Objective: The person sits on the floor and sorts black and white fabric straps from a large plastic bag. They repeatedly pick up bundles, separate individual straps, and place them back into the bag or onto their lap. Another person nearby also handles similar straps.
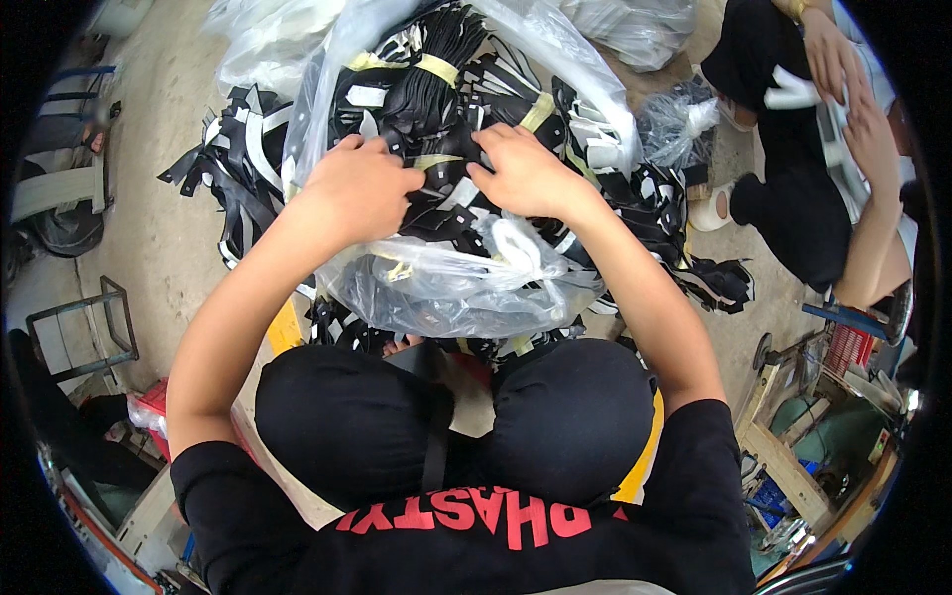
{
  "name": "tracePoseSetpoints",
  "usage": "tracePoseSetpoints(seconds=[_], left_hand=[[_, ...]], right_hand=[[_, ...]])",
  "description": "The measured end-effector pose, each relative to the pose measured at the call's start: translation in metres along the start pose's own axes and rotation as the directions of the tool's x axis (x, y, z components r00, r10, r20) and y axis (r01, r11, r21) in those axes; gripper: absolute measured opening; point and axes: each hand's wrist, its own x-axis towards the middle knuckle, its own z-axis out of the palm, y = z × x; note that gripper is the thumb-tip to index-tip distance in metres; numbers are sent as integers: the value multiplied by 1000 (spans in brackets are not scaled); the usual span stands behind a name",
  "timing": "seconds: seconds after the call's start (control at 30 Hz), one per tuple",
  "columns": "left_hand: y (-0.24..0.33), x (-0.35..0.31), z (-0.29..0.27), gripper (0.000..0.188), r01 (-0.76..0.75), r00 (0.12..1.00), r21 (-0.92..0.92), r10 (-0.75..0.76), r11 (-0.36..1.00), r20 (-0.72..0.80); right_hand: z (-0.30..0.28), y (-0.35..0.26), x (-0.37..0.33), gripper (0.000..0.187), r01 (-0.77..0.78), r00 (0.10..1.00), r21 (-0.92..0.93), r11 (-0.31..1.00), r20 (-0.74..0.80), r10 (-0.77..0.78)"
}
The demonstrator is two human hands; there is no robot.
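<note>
A large clear plastic bag (436, 297) stands wide-mouthed before me, filled with bundles of thin black strips with white pieces among them. My left hand (362, 190) reaches in from the left, its fingers curled down on a bundle of black strips (451, 177) near the bag's middle. Opposite it, my right hand (526, 171) bends its fingers and thumb around the other side of those strips. Some fingertips are hidden among them. A pale yellow tie (434, 161) crosses the strips between my hands. Farther off lies a bigger black bundle (426, 97) with a yellow band.
Loose black and white strips (243, 164) spill onto the floor left of the bag, and more (719, 283) lie at right. Another person (803, 178) sits at the right, handling white pieces. A metal-framed trolley (84, 327) stands left. A wooden frame (783, 466) is at lower right.
</note>
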Motion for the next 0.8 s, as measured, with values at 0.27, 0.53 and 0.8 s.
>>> tracePoseSetpoints(seconds=[0.27,0.53,0.8], left_hand=[[2,15,-8,24,-28,930,-146,-28,989,-367],[-35,77,-23,70,-1,936,177,64,984,-345],[-52,73,-2,37,-167,809,232,268,958,-523]], right_hand=[[-2,-6,-33,55,119,992,107,987,36,-124],[3,-28,-36,63,-108,992,-41,993,-71,104],[-2,-13,-35,37,-168,984,-40,985,-65,165]])
